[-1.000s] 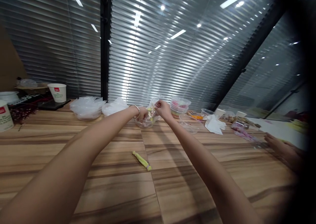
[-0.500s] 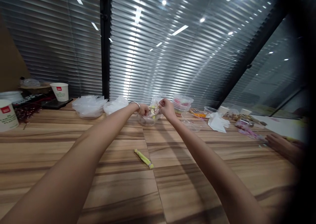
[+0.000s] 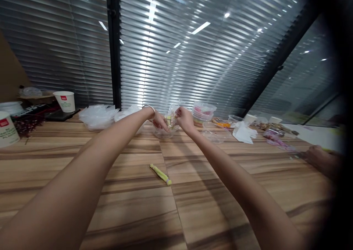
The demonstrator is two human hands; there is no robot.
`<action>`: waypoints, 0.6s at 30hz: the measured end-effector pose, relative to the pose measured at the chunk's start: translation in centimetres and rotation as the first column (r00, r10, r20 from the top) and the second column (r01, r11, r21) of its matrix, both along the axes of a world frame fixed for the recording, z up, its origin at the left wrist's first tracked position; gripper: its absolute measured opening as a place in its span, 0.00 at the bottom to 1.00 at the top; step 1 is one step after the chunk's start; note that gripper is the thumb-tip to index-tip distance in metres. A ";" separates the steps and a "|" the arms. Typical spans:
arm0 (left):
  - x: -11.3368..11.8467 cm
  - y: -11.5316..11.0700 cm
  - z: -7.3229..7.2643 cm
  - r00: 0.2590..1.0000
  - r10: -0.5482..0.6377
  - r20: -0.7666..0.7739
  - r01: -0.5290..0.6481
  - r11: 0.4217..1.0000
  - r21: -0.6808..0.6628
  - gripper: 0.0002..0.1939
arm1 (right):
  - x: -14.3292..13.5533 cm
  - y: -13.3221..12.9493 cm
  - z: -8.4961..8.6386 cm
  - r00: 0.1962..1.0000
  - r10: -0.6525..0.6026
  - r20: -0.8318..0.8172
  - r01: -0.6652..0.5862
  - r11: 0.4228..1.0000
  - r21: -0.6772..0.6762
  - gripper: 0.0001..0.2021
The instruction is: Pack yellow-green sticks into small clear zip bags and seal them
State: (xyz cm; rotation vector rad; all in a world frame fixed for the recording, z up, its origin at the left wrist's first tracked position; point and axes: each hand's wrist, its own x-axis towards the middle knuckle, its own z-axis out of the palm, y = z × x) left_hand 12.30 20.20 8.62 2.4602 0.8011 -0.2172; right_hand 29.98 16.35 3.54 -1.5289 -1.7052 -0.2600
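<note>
Far across the table, my right hand [image 3: 184, 118] pinches the edge of a clear plastic bag [image 3: 174, 108] with small yellowish pieces in it. My left hand [image 3: 160, 121], with a bracelet at the wrist, is just left of the bag, its fingers stretched downward and apart over a clear plastic bowl [image 3: 163, 134]. No object shows in the left fingers, though their tips are small and partly blurred. Nearer to me on the wood lies a yellow twisted fuzzy strip [image 3: 160, 174], tied near its ends, with neither hand touching it.
To the left are white plastic bags [image 3: 98, 117], a paper cup [image 3: 65, 101] and a dark phone-like slab [image 3: 56, 114]. Stacked clear tubs [image 3: 203, 111], a clear lid [image 3: 213, 133] and crumpled tissue [image 3: 244, 132] lie right. Another person's hand [image 3: 320, 158] is at the far right.
My left hand has dropped slightly and its fingers have stretched downward from a more closed shape. My right hand stays at the bag's edge. The other person's hand has shifted a little right.
</note>
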 end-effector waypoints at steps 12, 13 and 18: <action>-1.8 1.3 0.9 0.999 0.039 -0.032 -0.041 0.997 -0.072 0.18 | 0.0 -0.3 0.5 0.999 0.050 -0.008 -0.051 0.997 -0.057 0.07; -1.9 1.6 1.0 0.999 0.039 -0.029 -0.041 0.997 -0.059 0.18 | -0.1 -0.4 0.5 0.998 0.055 -0.010 -0.056 0.996 -0.065 0.08; -2.6 2.9 1.5 1.000 0.022 0.003 -0.022 1.000 -0.022 0.16 | -0.7 -0.9 0.8 0.995 0.096 -0.014 -0.097 0.989 -0.113 0.10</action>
